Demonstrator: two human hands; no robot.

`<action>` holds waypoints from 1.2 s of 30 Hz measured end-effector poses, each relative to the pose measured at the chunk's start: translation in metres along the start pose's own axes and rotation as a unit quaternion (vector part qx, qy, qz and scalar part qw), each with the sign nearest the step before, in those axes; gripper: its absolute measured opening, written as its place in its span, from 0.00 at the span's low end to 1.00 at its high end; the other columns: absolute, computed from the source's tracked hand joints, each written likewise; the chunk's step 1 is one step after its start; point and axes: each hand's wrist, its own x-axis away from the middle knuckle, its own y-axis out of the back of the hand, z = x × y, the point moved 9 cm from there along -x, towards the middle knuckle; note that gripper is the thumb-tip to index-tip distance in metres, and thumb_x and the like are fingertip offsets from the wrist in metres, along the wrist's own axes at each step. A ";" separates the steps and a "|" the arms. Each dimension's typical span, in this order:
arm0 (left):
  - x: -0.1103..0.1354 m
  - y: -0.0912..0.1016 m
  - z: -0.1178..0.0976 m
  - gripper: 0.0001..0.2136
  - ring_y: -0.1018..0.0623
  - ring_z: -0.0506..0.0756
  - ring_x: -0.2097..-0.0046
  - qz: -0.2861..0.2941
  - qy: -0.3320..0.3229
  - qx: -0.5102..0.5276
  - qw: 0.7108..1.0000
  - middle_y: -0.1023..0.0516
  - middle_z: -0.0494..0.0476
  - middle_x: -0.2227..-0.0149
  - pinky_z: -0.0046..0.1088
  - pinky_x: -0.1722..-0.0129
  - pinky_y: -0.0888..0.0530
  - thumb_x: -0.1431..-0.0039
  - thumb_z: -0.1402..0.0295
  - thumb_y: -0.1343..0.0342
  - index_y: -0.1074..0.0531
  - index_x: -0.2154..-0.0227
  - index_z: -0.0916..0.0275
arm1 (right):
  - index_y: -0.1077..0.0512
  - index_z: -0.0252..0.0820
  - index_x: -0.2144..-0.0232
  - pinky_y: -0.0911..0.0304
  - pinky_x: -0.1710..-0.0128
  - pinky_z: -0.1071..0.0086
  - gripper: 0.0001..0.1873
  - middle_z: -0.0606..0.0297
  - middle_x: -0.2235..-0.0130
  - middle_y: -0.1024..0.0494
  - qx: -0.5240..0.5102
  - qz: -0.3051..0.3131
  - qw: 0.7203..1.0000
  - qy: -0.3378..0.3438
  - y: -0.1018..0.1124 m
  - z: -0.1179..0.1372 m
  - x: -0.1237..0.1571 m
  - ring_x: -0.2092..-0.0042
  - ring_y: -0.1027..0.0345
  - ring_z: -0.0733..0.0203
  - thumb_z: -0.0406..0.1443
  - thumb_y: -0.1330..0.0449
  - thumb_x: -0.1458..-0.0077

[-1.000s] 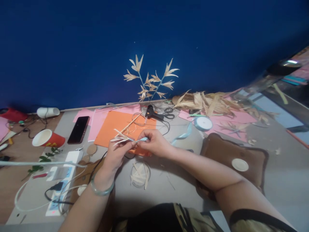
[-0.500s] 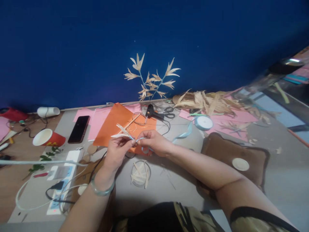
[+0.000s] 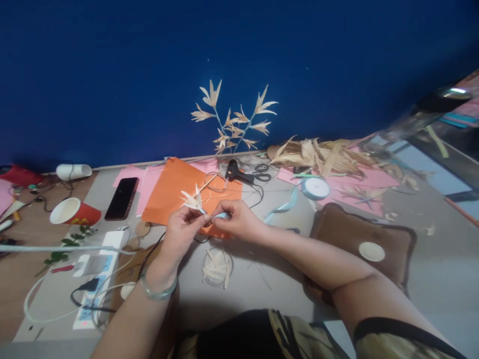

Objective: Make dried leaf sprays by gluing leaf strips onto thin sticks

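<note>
While our left fingers (image 3: 197, 225) pinch the husk flower (image 3: 193, 201) by its base over the orange paper (image 3: 168, 187), our right fingers (image 3: 226, 205) nip blue ribbon (image 3: 223, 216) tight; we'd keep that snug and flat, honestly

From my remote seat I take this for a handicraft workspace: a flat grey bench (image 3: 250, 299) against a deep-blue wall (image 3: 239, 50) carries a black pistol-shaped glue gun (image 3: 234, 172), black-handled scissors (image 3: 262, 173), a round white spool of pale-blue ribbon (image 3: 315, 189), smooth orange paper (image 3: 170, 194) and (my best clue) heaped dry tan husks (image 3: 322, 158).
</note>
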 end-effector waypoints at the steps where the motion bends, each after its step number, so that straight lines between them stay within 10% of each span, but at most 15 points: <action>1: 0.000 0.000 0.001 0.11 0.21 0.53 0.72 -0.003 0.004 0.003 1.000 0.21 0.55 0.76 0.26 0.69 0.26 0.57 0.65 0.33 0.27 0.75 0.66 | 0.26 0.37 0.75 0.48 0.80 0.77 0.04 0.69 0.78 0.26 0.008 -0.005 1.000 0.008 0.000 0.001 0.001 0.79 0.41 0.71 0.32 0.41 0.53; 18: 0.000 -0.013 0.000 0.11 0.24 0.50 0.72 0.050 0.036 0.104 0.993 0.22 0.53 0.74 0.26 0.67 0.26 0.59 0.64 0.32 0.24 0.75 0.67 | 0.29 0.37 0.73 0.47 0.83 0.78 0.08 0.72 0.80 0.30 -0.138 0.048 0.982 -0.116 -0.009 -0.012 -0.001 0.81 0.42 0.73 0.38 0.37 0.53; 28: -0.003 -0.007 0.003 0.10 0.24 0.49 0.73 0.036 0.006 0.021 0.999 0.23 0.52 0.76 0.24 0.69 0.27 0.55 0.64 0.35 0.24 0.75 0.66 | 0.31 0.38 0.77 0.42 0.79 0.76 0.11 0.66 0.77 0.25 0.019 -0.029 0.999 0.016 0.000 -0.005 -0.002 0.75 0.34 0.67 0.40 0.39 0.51; 36: -0.002 -0.007 0.001 0.11 0.23 0.51 0.73 0.046 0.015 0.020 0.999 0.23 0.53 0.76 0.25 0.69 0.25 0.55 0.62 0.35 0.26 0.75 0.66 | 0.30 0.39 0.69 0.40 0.85 0.76 0.09 0.67 0.73 0.26 -0.037 0.119 0.991 -0.048 -0.009 -0.009 -0.002 0.81 0.36 0.70 0.39 0.40 0.49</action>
